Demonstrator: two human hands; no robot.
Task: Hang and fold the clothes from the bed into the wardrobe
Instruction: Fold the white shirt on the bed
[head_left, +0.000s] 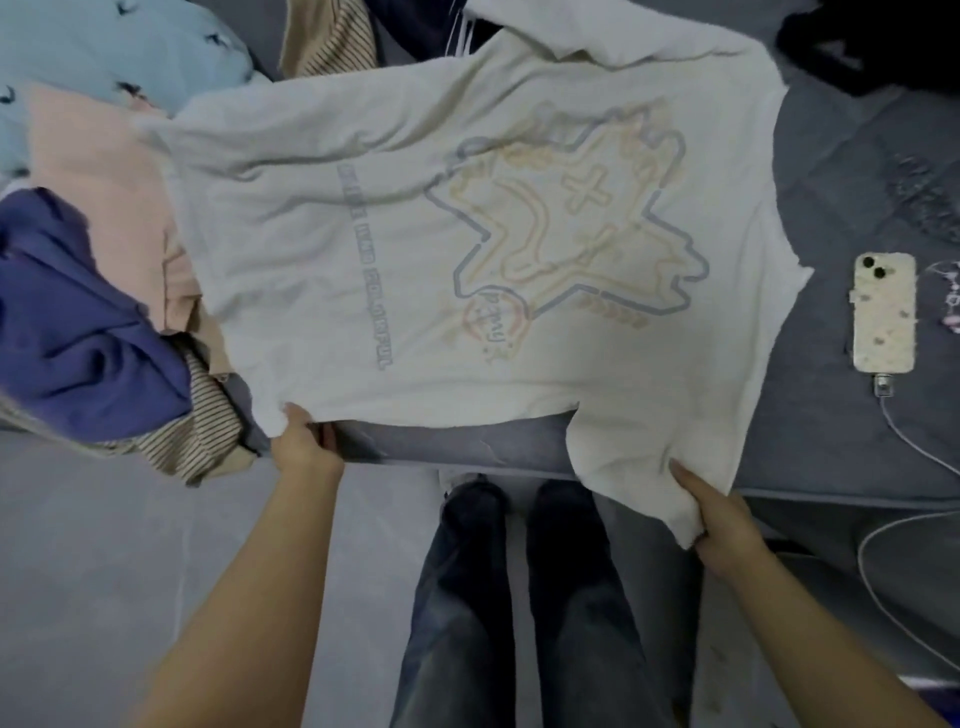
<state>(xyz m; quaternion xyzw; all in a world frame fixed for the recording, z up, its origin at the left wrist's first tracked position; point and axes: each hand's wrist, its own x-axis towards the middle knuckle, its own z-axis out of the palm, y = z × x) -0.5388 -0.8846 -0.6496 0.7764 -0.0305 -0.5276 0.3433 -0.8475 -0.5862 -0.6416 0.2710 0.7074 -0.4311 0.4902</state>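
Head view, item one: our legs in dark grey jeans (519, 597), standing against the edge of the bed with its grey quilted cover (841, 171). Item two: our left hand (306, 447), thumb curled over the near hem corner of the white cotton T-shirt with a pastel star print (467, 234), pinching it. Item three: our right hand (722, 525), fingers closed on the near sleeve where it droops off the bed edge. The shirt lies spread flat, print up, partly over a heap of peach, navy and striped clothes (104, 291). A cream-cased phone on a white cable (884, 312) lies just beside it. We judge the folding step begun; next, carry the near side across, keeping clear of the phone.
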